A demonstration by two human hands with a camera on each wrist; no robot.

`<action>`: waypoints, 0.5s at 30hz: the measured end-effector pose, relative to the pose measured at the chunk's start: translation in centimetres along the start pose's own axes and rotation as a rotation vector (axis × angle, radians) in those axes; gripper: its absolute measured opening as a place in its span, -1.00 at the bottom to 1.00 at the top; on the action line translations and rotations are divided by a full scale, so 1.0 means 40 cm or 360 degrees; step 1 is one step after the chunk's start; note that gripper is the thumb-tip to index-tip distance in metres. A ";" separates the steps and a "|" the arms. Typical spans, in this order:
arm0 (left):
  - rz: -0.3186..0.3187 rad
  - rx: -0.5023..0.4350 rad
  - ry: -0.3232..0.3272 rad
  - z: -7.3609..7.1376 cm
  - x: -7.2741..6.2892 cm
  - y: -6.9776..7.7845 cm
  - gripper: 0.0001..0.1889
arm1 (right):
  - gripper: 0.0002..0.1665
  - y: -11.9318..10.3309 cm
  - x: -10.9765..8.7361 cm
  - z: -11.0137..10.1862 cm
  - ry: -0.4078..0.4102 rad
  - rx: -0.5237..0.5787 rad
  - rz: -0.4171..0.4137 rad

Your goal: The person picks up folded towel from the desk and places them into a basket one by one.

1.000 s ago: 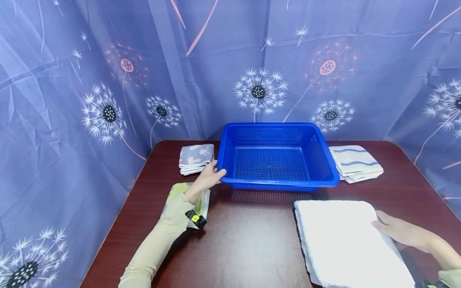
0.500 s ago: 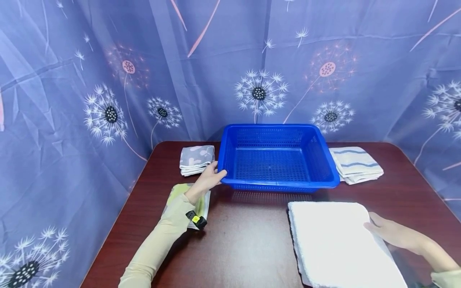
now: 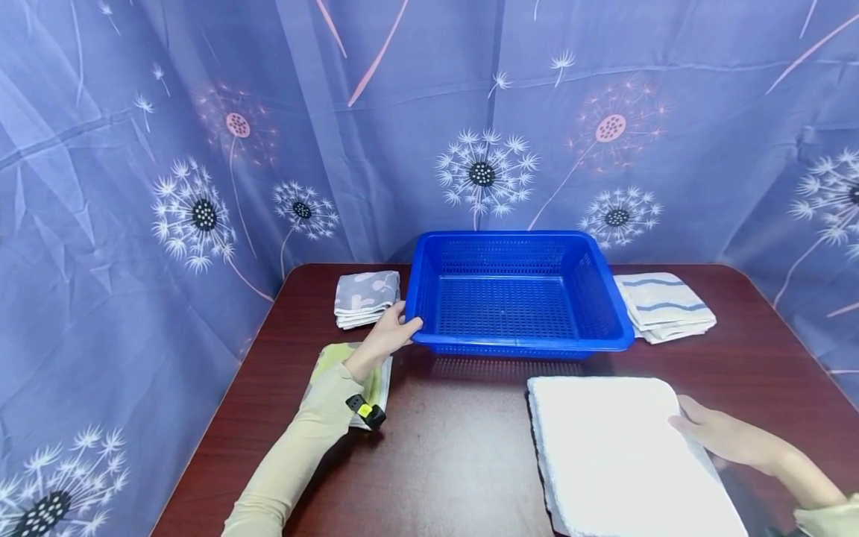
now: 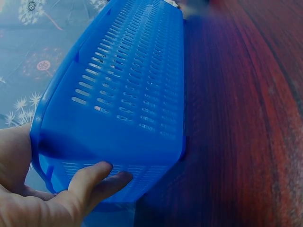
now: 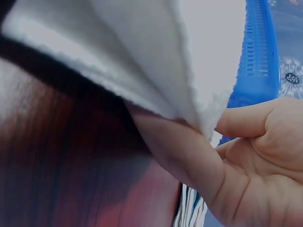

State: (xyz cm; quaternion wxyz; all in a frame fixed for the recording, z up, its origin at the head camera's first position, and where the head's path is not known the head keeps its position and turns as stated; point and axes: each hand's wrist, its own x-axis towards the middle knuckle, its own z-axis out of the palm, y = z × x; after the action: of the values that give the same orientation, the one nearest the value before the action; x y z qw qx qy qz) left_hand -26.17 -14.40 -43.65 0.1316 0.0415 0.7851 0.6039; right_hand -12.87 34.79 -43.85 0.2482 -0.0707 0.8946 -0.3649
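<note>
A blue plastic basket [image 3: 503, 309] with slotted walls stands at the back of the table, nothing inside it. My left hand [image 3: 385, 332] grips its near left corner, thumb over the rim; in the left wrist view the fingers [image 4: 90, 182] lie against the outer wall. My right hand [image 3: 725, 432] holds a folded white towel [image 3: 624, 455] by its right edge. In the right wrist view the thumb is on one face of the towel [image 5: 142, 61] and the fingers are beneath it. Dark wood shows below the towel's lower edge there.
A folded grey patterned towel [image 3: 365, 294] lies left of the basket, and a folded green one [image 3: 332, 358] is partly under my left forearm. At the basket's right is a white towel with blue stripes [image 3: 664, 306]. A dandelion-print curtain [image 3: 403, 134] hangs behind the table [image 3: 456, 447].
My right hand has moved a little to the left with the white towel in it. The left hand and the basket have stayed in place.
</note>
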 end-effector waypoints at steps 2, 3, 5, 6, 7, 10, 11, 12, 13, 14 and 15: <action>0.0002 0.0008 0.0011 0.001 -0.001 0.001 -0.49 | -0.14 -0.005 0.002 0.003 -0.0009 0.0006 0.0006; 0.0001 0.0009 0.0016 0.001 -0.001 0.001 -0.49 | -0.14 -0.007 0.003 0.004 -0.0027 0.0015 -0.0003; 0.0000 0.0005 0.0019 0.001 -0.001 0.001 -0.49 | -0.13 -0.010 0.006 0.008 -0.0026 0.0014 -0.0003; 0.0000 0.0003 0.0021 0.001 -0.001 0.001 -0.49 | -0.13 -0.012 0.008 0.009 -0.0023 0.0014 0.0007; -0.0001 -0.0002 0.0021 0.001 -0.001 0.001 -0.49 | -0.13 -0.014 0.009 0.010 -0.0027 0.0022 0.0016; -0.0003 0.0011 0.0016 0.001 -0.002 0.001 -0.49 | -0.13 -0.019 0.011 0.017 0.0015 0.0042 0.0030; -0.0004 0.0017 0.0015 0.001 -0.003 0.002 -0.48 | -0.14 -0.020 0.011 0.020 0.0038 0.0050 0.0031; -0.0004 0.0020 0.0012 0.001 -0.004 0.002 -0.48 | -0.13 -0.022 0.011 0.023 0.0041 0.0068 0.0031; -0.0003 0.0022 0.0009 0.001 -0.004 0.003 -0.48 | -0.12 -0.024 0.011 0.027 0.0047 0.0083 0.0031; -0.0001 0.0025 0.0006 0.000 -0.005 0.004 -0.48 | -0.12 -0.025 0.011 0.031 0.0062 0.0093 0.0029; 0.0002 0.0026 0.0003 0.000 -0.006 0.004 -0.48 | -0.10 -0.026 0.011 0.033 0.0042 0.0119 0.0024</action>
State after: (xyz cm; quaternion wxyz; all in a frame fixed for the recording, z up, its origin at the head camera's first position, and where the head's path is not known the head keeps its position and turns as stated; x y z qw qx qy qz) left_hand -25.96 -14.40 -43.44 0.1301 0.0423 0.7900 0.5976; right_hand -12.65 33.07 -44.12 0.2416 -0.0499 0.8840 -0.3971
